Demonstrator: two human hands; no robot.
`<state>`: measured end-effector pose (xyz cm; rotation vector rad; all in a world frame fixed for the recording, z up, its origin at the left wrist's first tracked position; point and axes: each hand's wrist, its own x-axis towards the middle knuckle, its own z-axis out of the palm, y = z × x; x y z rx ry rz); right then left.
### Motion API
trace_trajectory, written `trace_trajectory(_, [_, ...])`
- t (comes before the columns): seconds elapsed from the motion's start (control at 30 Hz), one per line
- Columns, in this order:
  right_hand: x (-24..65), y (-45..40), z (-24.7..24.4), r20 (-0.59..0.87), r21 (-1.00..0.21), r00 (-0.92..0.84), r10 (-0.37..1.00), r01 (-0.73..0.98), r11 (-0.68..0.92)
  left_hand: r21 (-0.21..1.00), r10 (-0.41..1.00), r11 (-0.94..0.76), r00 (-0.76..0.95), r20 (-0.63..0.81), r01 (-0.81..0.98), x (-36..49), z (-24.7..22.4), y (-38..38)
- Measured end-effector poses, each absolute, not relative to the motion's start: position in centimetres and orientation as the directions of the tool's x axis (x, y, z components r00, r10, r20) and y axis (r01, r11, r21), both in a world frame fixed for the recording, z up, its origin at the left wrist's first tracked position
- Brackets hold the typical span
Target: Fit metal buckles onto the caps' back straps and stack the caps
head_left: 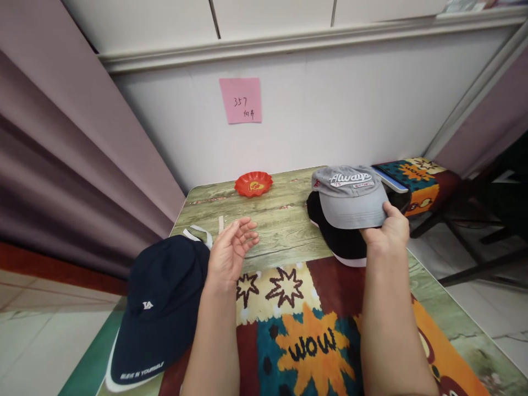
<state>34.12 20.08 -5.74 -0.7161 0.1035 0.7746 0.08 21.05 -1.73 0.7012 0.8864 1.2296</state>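
On the right, my right hand point(388, 228) is closed on the brim of a grey baseball cap point(352, 201) with white "Always" lettering. Beneath that cap shows a black cap point(340, 242) with a pale brim edge. My left hand point(233, 247) is held up over the table with its fingers apart and nothing in them. Left of it lies a navy cap point(163, 308) with a small white emblem, its brim pointing toward me and a white strap point(200, 234) at its back.
A red scalloped dish point(253, 184) stands at the table's far edge. The wood-patterned table point(280, 220) carries a colourful "WOW" mat point(311, 344). A pink note point(241, 100) is stuck on the wall behind. At right are a patterned stool point(421, 181) and dark chair legs point(470, 258).
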Motion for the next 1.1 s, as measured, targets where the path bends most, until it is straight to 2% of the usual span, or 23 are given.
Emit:
trace_trajectory(0.13, [33.3,19.6,-5.5,-0.375,-0.647,0.748,0.547,-0.634,0.423,0.85,0.979,0.204,0.111,-0.172,-0.486,0.0,-1.7,21.0])
trace_trajectory(0.27, [34.3,18.4,-8.1,-0.432,-0.738,0.757,0.49,-0.609,0.291,0.848,0.982,0.186,0.112,-0.15,-0.496,0.0,-1.4,20.7])
trace_trajectory(0.47, [35.9,17.4,-11.6,-0.255,-0.915,0.876,0.409,-0.355,0.191,0.854,0.987,0.157,0.106,-0.121,-0.496,0.0,-0.6,20.3])
trace_trajectory(0.7, [36.8,16.0,-12.3,-0.11,-0.994,0.911,0.397,-0.107,-0.031,0.851,0.99,0.135,0.094,-0.101,-0.507,0.0,-0.2,20.0])
trace_trajectory(0.9, [37.7,14.3,-11.9,0.0,-0.937,0.904,0.428,0.15,-0.317,0.846,0.991,0.13,0.098,-0.093,-0.516,0.1,-0.2,20.0])
trace_trajectory(1.0, [36.7,14.2,-11.5,0.156,-0.818,0.892,0.424,0.357,-0.45,0.847,0.991,0.125,0.107,-0.081,-0.516,0.0,-0.3,20.0])
trace_trajectory(1.1, [35.0,14.8,-11.2,0.362,-0.653,0.77,0.526,0.612,-0.446,0.85,0.991,0.119,0.112,-0.072,-0.513,0.1,-0.3,20.0])
